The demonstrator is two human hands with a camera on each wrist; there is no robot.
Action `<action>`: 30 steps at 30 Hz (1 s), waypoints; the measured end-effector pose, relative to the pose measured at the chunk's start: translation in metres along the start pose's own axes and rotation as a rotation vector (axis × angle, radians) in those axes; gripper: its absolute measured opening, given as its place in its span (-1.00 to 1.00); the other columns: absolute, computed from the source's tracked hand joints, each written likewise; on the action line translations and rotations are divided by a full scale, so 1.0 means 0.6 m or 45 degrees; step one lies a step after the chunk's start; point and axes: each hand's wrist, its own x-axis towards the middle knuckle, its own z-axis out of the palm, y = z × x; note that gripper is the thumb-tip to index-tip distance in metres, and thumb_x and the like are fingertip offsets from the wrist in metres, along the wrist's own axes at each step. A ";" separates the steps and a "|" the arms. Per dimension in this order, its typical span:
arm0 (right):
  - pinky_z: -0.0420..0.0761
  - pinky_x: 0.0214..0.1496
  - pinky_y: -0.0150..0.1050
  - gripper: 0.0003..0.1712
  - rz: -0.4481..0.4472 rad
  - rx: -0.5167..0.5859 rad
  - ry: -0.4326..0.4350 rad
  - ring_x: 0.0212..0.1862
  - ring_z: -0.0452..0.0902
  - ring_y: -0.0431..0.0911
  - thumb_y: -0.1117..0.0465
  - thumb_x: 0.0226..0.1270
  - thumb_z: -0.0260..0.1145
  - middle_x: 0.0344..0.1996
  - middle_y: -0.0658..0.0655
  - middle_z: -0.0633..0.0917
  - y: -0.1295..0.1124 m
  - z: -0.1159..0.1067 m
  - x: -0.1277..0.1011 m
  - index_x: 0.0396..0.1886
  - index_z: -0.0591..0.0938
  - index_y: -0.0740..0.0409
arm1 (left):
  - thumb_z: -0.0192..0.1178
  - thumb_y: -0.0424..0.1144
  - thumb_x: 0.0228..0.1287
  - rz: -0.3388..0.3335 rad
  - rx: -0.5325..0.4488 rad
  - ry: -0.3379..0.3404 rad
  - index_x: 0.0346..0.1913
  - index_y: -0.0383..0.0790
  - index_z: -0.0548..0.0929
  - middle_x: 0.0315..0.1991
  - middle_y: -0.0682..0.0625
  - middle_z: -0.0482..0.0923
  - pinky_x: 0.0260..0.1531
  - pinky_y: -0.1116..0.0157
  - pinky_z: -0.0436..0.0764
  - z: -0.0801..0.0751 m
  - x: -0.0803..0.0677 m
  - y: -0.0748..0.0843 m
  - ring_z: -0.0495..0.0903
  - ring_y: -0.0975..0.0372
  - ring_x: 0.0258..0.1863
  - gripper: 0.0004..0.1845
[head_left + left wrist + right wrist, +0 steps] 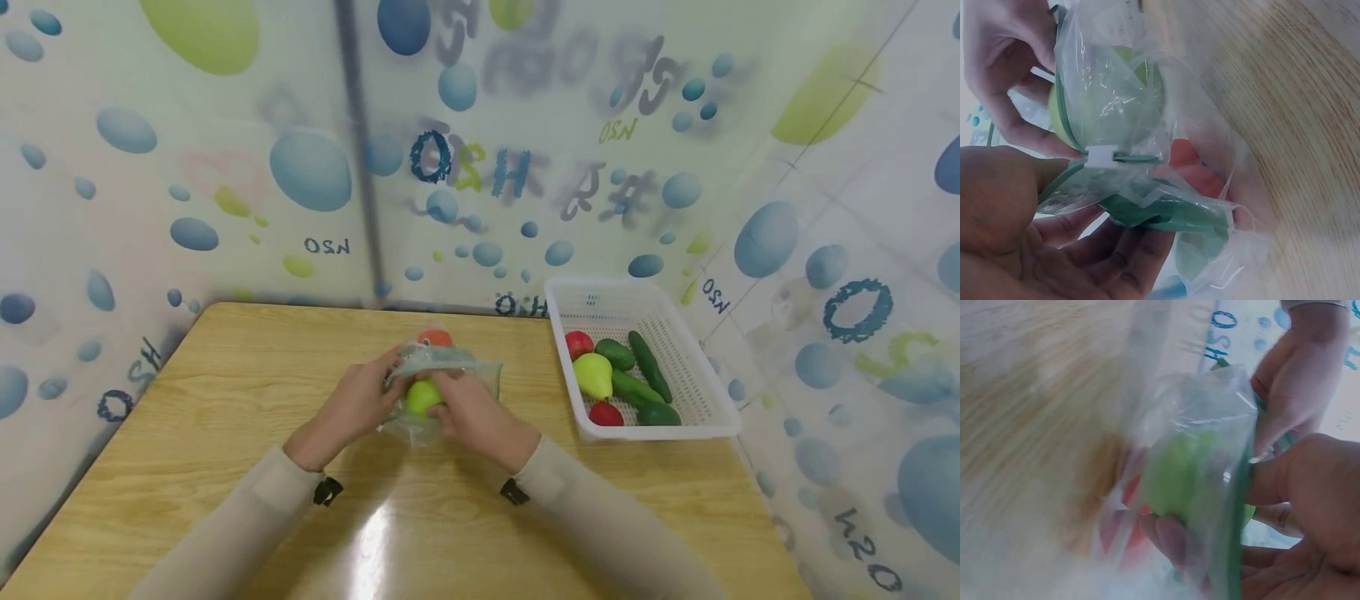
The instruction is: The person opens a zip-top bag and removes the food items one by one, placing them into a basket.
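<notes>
A clear zip bag (442,367) with a green seal strip lies mid-table, and both hands hold it. My left hand (358,404) pinches its left edge, and my right hand (467,410) grips its right side around a green fruit (422,397) inside. A red fruit (435,337) sits deeper in the bag. In the left wrist view my left hand (1054,212) holds the seal beside a white slider (1102,156), with the green fruit (1147,81) and red fruit (1194,172) behind the plastic. In the right wrist view my right hand's fingers (1169,534) cup the green fruit (1179,475) through the bag.
A white slotted basket (637,287) stands at the table's right side, holding a pear (592,375), red fruits (578,343) and cucumbers (648,367). Bubble-patterned walls close in the wooden table (225,367) on the left, back and right.
</notes>
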 end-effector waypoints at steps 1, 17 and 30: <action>0.74 0.61 0.05 -0.39 0.007 0.017 0.001 0.52 0.71 0.14 0.26 0.69 0.50 0.53 0.29 0.71 -0.002 -0.005 -0.003 0.61 0.55 0.13 | 0.17 -0.33 0.82 0.004 0.002 0.008 0.75 -0.41 0.43 -0.34 -0.15 0.71 -0.61 0.35 0.47 0.000 0.000 0.000 0.49 0.26 -0.61 -0.41; 0.81 0.50 0.03 -0.42 0.006 0.207 0.054 0.36 0.78 0.03 0.17 0.68 0.54 0.42 0.18 0.80 -0.013 -0.065 -0.033 0.57 0.63 0.11 | 0.24 -0.33 0.78 0.004 0.005 0.061 0.10 -0.36 0.73 -0.23 -0.16 0.76 -0.54 0.35 0.56 -0.006 0.009 0.003 0.57 0.22 -0.51 -0.86; 0.90 0.29 -0.09 -0.38 -0.035 0.233 0.115 0.20 0.79 0.01 0.23 0.58 0.63 0.40 0.17 0.81 -0.015 -0.124 -0.054 0.55 0.67 0.10 | 0.27 -0.32 0.75 -0.030 0.016 0.073 0.14 -0.41 0.77 -0.11 -0.26 0.78 -0.49 0.33 0.60 -0.007 0.013 -0.006 0.62 0.17 -0.40 -0.80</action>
